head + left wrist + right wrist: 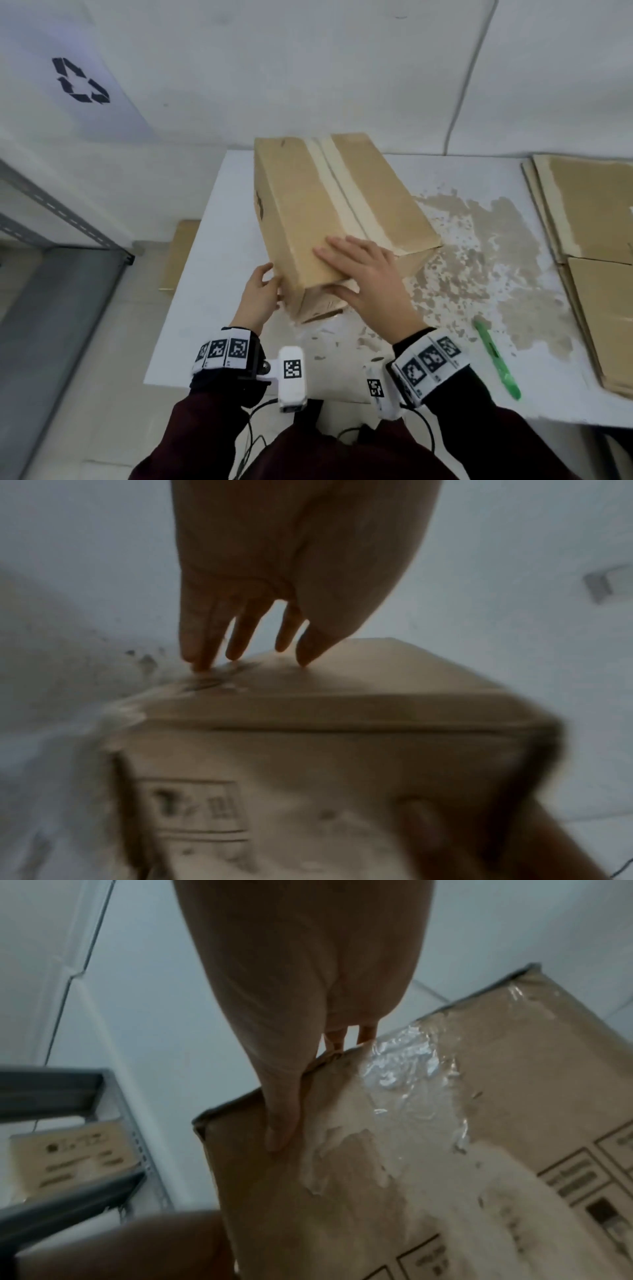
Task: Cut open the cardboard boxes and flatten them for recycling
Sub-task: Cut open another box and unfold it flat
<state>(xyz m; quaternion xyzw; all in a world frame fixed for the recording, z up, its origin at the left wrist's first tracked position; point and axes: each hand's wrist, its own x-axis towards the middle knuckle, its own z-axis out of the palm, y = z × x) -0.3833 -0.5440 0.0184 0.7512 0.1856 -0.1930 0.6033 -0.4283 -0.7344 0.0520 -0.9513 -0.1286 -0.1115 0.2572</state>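
Now the box [329,212] lies on its side on the table [205,274], its long axis running from the person toward the wall, the far end swung slightly left. A taped seam runs along the top face, following that axis. The near end faces the person, with torn flaps and crinkled clear tape.

Over the box's near right top corner, the right hand [370,277] lies flat, fingers straight and slightly spread on the top face, thumb down the near end face. At the box's near left edge, the left hand [258,294] touches the side face with straight, slightly parted fingertips [202,653]; the thumb sits at the top edge.

Right of the box, a green knife [496,359] lies on the table, well apart. Farther right of the box, a stack of flattened cardboard [589,246] rests at the table's edge.
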